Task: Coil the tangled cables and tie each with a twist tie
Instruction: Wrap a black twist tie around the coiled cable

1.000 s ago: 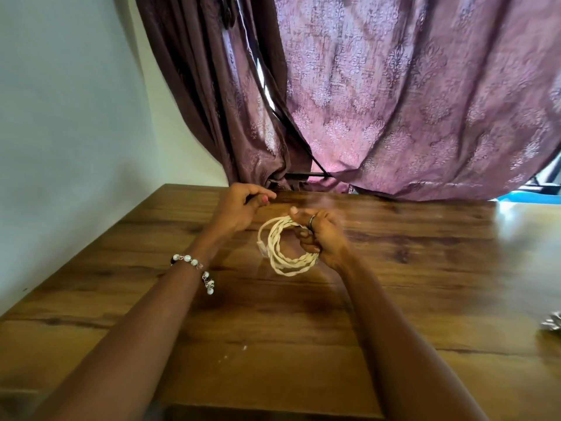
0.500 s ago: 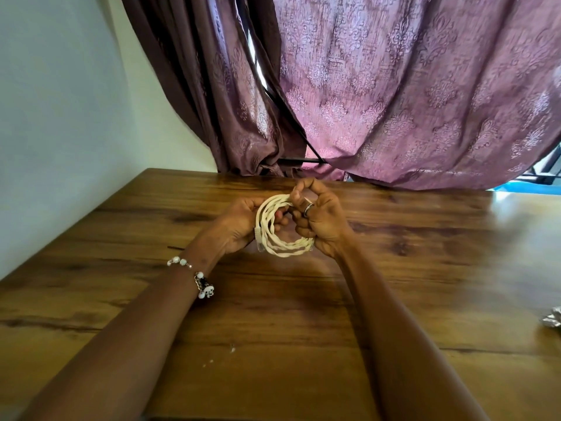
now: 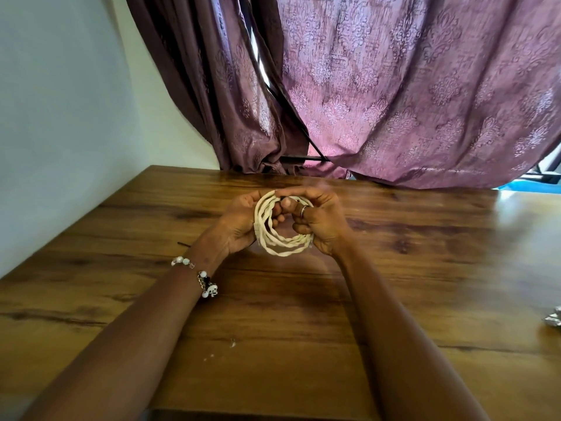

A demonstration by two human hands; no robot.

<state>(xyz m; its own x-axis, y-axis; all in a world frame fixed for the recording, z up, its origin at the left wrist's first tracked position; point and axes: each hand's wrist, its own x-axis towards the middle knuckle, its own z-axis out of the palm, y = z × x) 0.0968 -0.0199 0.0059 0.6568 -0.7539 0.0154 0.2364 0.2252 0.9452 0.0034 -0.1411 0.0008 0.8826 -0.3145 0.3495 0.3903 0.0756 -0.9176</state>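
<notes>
A cream-white cable point(image 3: 280, 247) is wound into a small coil of several loops and held upright just above the wooden table point(image 3: 425, 268). My left hand point(image 3: 239, 226) grips the coil's left side, fingers curled round the strands. Gripping the right side is my right hand point(image 3: 321, 226), which wears a ring; its thumb and forefinger pinch together at the coil's top. The fingers hide whatever is pinched there. A thin dark strip point(image 3: 183, 244) lies on the table just left of my left wrist.
A purple patterned curtain point(image 3: 394, 101) hangs behind the table's far edge. A white wall point(image 3: 60, 117) runs along the left side. Crumpled silvery foil point(image 3: 554, 322) lies at the right edge. Small white crumbs point(image 3: 232, 343) dot the near table.
My left hand has moved from above and left of the coil to grip its left side. Both hands and the coil now sit closer together, fingers meeting at the top.
</notes>
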